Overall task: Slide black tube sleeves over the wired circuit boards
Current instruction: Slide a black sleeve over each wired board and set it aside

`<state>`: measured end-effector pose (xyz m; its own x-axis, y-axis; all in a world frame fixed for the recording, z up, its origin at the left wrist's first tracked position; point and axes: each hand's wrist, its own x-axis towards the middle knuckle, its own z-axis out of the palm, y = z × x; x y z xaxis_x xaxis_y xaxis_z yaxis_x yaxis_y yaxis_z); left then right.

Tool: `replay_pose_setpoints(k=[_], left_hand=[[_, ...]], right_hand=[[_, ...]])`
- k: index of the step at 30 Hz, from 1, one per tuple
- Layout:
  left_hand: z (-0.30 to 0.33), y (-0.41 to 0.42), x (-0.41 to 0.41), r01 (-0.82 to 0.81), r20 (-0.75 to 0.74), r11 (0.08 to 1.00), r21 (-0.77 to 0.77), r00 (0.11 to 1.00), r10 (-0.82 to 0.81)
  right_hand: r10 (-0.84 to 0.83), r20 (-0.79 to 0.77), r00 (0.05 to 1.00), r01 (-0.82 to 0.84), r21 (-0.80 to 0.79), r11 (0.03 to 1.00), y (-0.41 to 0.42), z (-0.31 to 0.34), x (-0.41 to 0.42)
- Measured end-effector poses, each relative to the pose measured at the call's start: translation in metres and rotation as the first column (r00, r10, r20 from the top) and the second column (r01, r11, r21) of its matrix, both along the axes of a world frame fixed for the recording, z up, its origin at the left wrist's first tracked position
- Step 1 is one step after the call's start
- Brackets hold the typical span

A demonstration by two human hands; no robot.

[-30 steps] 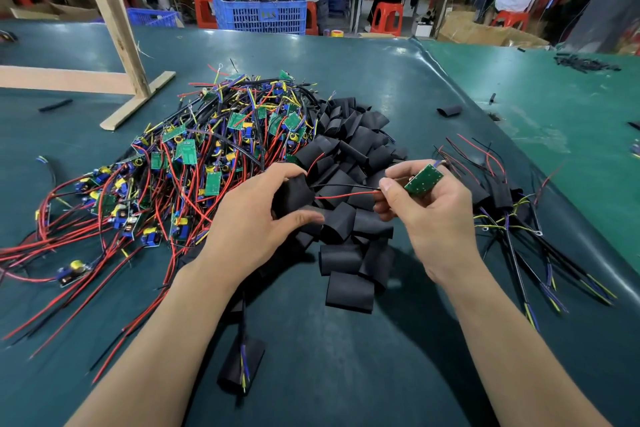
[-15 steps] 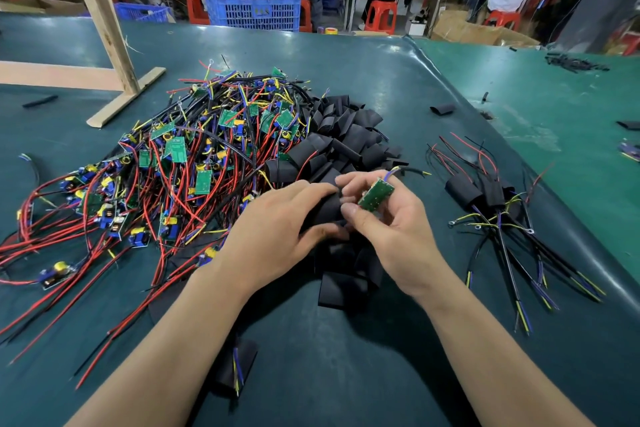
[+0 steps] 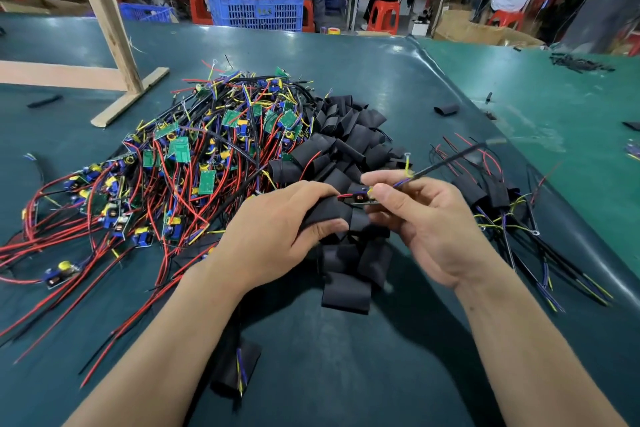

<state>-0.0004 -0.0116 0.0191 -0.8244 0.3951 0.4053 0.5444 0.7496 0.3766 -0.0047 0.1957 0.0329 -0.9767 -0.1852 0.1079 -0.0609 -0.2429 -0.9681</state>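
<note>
Above sleeve pile: left hand grips black sleeve; right hand pinches wired board.

Left hand curled gripping, right hand pinching, forearms converging

Black tube sleeve pinched flat, wired circuit board at its mouth, seemingly partly inside, wires trailing right

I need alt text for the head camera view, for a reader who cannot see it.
A person's left hand grips a flat black tube sleeve while the right hand pinches a small wired circuit board at its opening. Behind them on the dark green table lie a heap of red-wired green circuit boards and a pile of black sleeves.
</note>
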Motion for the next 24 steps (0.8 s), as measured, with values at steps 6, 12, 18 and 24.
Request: replay_pose_setpoints(k=[6,12,18,24], left_hand=[[0.0025,0.0032,0.0035,0.068,0.028,0.996,-0.062,0.997,-0.066],[0.0038,0.0045,0.0024,0.053,0.023,0.985,-0.167,0.998,-0.050],[0.0026,0.0027,0.0024,0.046,-0.028,0.990,-0.133,0.998,-0.050],[0.0008,0.0044,0.0024,0.069,-0.155,0.997,-0.028,0.985,-0.073]], right_hand=[[-0.073,-0.020,0.997,0.072,-0.044,0.996,-0.0024,-0.0010,-0.0002],[-0.081,-0.056,0.995,0.079,-0.033,0.996,-0.0031,-0.0005,0.0002],[-0.064,-0.090,0.994,0.062,-0.023,0.998,0.0009,0.0020,-0.0004],[-0.066,-0.087,0.994,0.066,-0.004,0.998,-0.0025,-0.0001,0.0004]])
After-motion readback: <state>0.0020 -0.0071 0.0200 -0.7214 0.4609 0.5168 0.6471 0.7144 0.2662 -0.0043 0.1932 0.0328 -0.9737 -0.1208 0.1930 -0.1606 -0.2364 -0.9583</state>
